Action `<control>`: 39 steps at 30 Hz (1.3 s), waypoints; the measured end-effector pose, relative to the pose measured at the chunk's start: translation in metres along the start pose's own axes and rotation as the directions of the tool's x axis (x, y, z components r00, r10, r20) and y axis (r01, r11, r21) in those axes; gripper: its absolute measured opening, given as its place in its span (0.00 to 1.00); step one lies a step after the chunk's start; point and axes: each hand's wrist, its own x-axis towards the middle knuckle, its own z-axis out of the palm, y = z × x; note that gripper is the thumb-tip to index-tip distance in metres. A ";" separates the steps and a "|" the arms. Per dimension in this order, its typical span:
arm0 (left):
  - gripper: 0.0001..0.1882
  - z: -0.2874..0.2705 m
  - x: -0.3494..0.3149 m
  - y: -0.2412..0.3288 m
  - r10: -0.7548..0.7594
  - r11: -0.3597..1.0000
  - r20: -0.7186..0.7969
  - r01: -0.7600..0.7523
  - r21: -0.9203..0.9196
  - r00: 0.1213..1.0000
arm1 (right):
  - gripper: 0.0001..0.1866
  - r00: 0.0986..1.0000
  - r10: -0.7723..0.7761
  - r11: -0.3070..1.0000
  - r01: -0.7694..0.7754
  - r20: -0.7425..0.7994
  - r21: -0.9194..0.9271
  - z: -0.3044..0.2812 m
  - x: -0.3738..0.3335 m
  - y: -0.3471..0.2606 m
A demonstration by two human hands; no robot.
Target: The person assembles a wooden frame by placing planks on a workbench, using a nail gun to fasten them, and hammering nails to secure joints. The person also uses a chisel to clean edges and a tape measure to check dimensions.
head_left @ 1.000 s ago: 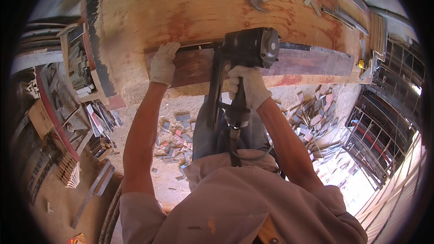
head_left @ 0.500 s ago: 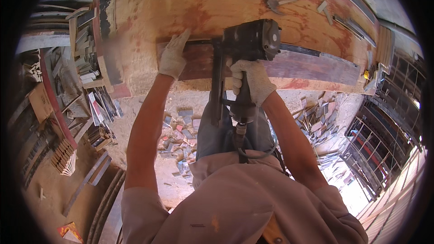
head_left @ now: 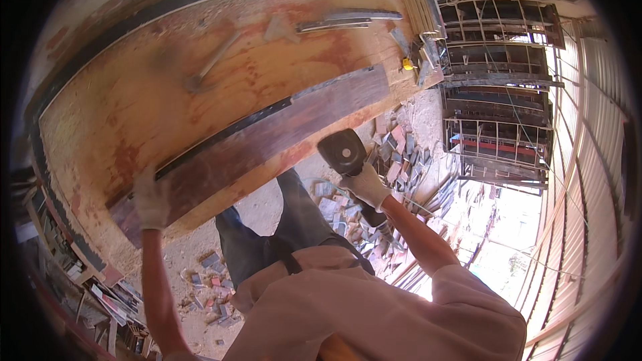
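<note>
My right hand point(head_left: 366, 186), in a pale glove, grips a black nail gun point(head_left: 342, 150) by its handle. The tool is held off the near edge of the workbench point(head_left: 127, 120), above the floor, with its round-cornered head facing up. A long reddish-brown wooden board point(head_left: 267, 137) lies along the bench's near side, with a dark strip point(head_left: 224, 137) along its far edge. At the board's left end is my gloved left hand point(head_left: 152, 202). Motion smears its fingers, so their pose is unclear.
A blurred hammer point(head_left: 212, 63) lies farther back on the bench. Dark strips point(head_left: 348, 20) and a small yellow object point(head_left: 407, 64) are toward its right end. Offcuts point(head_left: 394, 154) litter the floor below. Metal racks point(head_left: 498, 93) stand at the right.
The view has swung to the right. My right hand has drawn the nail gun away from the board, to the right and over the floor. My left hand stays at the board's left end.
</note>
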 end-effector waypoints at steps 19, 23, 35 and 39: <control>0.18 0.017 0.108 0.254 0.064 0.928 -0.084 -0.028 0.371 0.994 | 0.26 0.777 -0.481 0.592 -0.052 -0.405 -0.804 -0.416 0.468 0.147; 0.27 0.025 0.085 0.258 -0.013 0.819 -0.099 0.067 0.570 0.995 | 0.27 0.853 -0.428 0.602 0.022 -0.300 -0.798 -0.391 0.509 0.103; 0.46 0.101 0.051 0.292 -0.343 0.658 0.026 0.220 0.720 0.939 | 0.44 0.765 -0.567 0.592 0.121 -0.306 -0.797 -0.313 0.500 0.167; 0.45 0.109 0.025 0.289 -0.406 0.627 -0.095 0.353 0.694 0.909 | 0.46 0.935 -0.210 0.753 -0.031 -0.285 -0.657 -0.246 0.392 0.164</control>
